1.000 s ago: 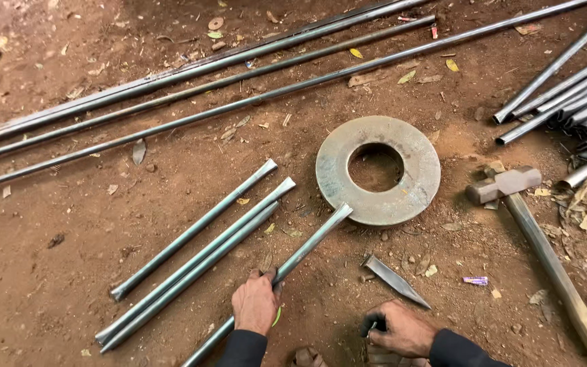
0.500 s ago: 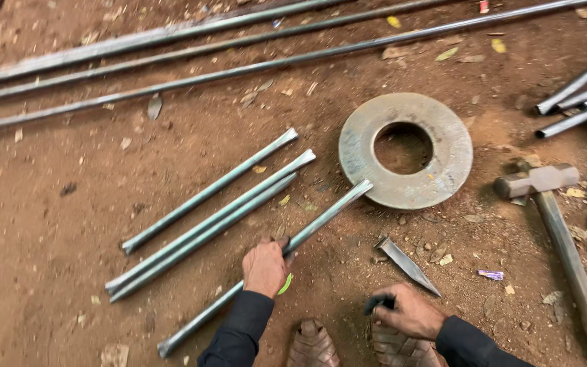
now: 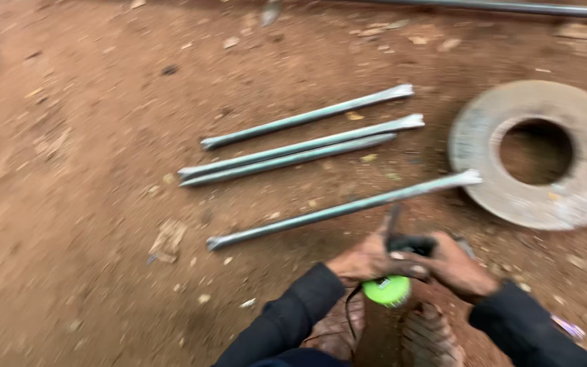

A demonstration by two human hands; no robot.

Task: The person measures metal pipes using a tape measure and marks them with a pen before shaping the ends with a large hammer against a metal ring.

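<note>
1. Hands meet low in the head view: the left hand point(image 3: 365, 261) and the right hand point(image 3: 453, 265) are both closed around a small dark tool point(image 3: 407, 246) with a bright green round part point(image 3: 386, 290) beneath it.
2. The left fingers are clenched on the tool's left side; the right fingers wrap its right side. The picture is blurred, so the exact grip and the kind of tool cannot be told.
3. The tool sits just in front of the person's shoes point(image 3: 375, 329), above the red dirt floor point(image 3: 76, 204).
4. A thin dark piece rises from the tool towards the nearest metal rod point(image 3: 344, 209), which lies slanted on the floor with its flattened end just beside the stone ring point(image 3: 535, 155).
5. Three more rods with flattened ends lie farther off: two touching side by side point(image 3: 293, 153) and one apart above them point(image 3: 307, 117).
6. A long pipe point(image 3: 511, 7) runs along the top edge.
7. Dark sleeves point(image 3: 287, 326) cover both arms.
</note>
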